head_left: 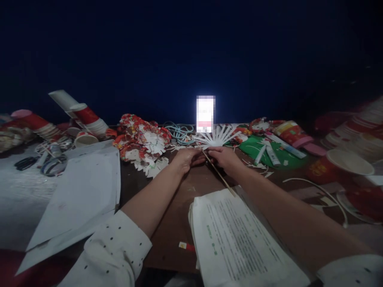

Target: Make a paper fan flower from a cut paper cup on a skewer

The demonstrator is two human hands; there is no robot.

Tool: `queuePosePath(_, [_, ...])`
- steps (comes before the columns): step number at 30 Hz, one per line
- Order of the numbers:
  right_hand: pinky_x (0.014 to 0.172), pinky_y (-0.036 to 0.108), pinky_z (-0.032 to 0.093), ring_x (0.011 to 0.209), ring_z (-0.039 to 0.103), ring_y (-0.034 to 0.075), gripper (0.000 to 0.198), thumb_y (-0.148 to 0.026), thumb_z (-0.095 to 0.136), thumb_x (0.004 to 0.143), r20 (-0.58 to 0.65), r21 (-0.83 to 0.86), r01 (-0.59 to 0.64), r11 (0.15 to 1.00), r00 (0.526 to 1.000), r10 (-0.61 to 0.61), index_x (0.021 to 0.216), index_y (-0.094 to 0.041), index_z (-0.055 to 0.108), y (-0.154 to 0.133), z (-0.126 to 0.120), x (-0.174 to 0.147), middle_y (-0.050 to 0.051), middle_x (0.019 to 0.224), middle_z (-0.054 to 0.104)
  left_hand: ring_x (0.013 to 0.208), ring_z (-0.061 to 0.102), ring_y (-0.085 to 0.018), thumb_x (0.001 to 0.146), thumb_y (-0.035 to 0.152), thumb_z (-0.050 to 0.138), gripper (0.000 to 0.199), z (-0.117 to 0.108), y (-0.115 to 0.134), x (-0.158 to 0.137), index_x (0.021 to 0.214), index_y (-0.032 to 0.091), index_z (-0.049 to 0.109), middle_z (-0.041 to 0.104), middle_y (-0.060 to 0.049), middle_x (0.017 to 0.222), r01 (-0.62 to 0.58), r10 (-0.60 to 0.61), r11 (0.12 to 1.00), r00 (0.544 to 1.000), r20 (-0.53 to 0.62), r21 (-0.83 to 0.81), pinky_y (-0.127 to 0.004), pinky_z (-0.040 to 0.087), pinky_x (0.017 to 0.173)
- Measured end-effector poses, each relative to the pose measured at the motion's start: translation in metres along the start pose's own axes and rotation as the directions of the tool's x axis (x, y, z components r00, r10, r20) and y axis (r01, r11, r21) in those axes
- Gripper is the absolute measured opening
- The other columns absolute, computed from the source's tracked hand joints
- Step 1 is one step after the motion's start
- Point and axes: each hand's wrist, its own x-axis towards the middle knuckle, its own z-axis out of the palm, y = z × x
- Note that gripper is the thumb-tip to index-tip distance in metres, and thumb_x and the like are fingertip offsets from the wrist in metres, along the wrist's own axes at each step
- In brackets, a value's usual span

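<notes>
A white piece cut into narrow spreading strips, like a paper fan (218,137), stands at the middle of the table. Its base lies between my left hand (187,158) and my right hand (223,158). Both hands have curled fingers and pinch at this base, their fingertips close together. From between them a thin wooden stick (220,172) slants toward me, its near end over a printed booklet (236,235). Whether the stick is joined to the fan is hidden by the fingers.
Behind the hands glows a bright blurred screen (205,113). Red and white cut scraps (143,137) and a blue cord (179,133) lie left of it. White sheets (86,187), stacked paper cups (89,119), a green piece (251,147) with tubes, and a large cup (344,163) surround the work.
</notes>
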Motion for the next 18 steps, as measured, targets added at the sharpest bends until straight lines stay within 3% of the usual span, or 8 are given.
queuePosePath(3, [0.035,0.014,0.022,0.04,0.042,0.005,0.02,-0.015,0.061,0.079,0.043,0.115,-0.085,0.99,0.996,0.08,0.093,-0.012,0.075,-0.003,0.002,-0.003,-0.004,0.05,0.055,0.067,0.072,-0.017,0.082,0.002,0.066,0.007,0.002,0.001,-0.002,0.085,0.006,0.07,0.075,-0.012,0.077,0.008,-0.008,1.0,1.0,-0.006,0.018,-0.028,0.061,0.071])
queuePosePath(8, [0.034,0.013,0.022,0.04,0.042,0.004,0.011,-0.011,0.059,0.076,0.084,0.209,-0.1,0.973,0.993,0.084,0.076,-0.013,0.071,-0.004,0.005,-0.005,-0.003,0.05,0.056,0.06,0.068,-0.014,0.084,0.001,0.062,0.011,0.009,0.005,-0.008,0.078,0.008,0.068,0.072,-0.008,0.068,0.042,-0.039,0.998,0.997,-0.068,0.045,-0.027,0.06,0.072])
queuePosePath(18, [0.035,0.014,0.026,0.04,0.044,0.006,0.019,-0.012,0.061,0.075,0.024,0.217,-0.063,0.974,0.998,0.06,0.087,-0.014,0.075,0.003,0.008,-0.004,-0.004,0.049,0.057,0.054,0.066,-0.014,0.08,0.001,0.062,0.013,0.014,0.0,-0.002,0.085,0.01,0.07,0.068,-0.003,0.058,0.029,-0.006,0.987,0.989,-0.146,0.16,-0.025,0.06,0.066])
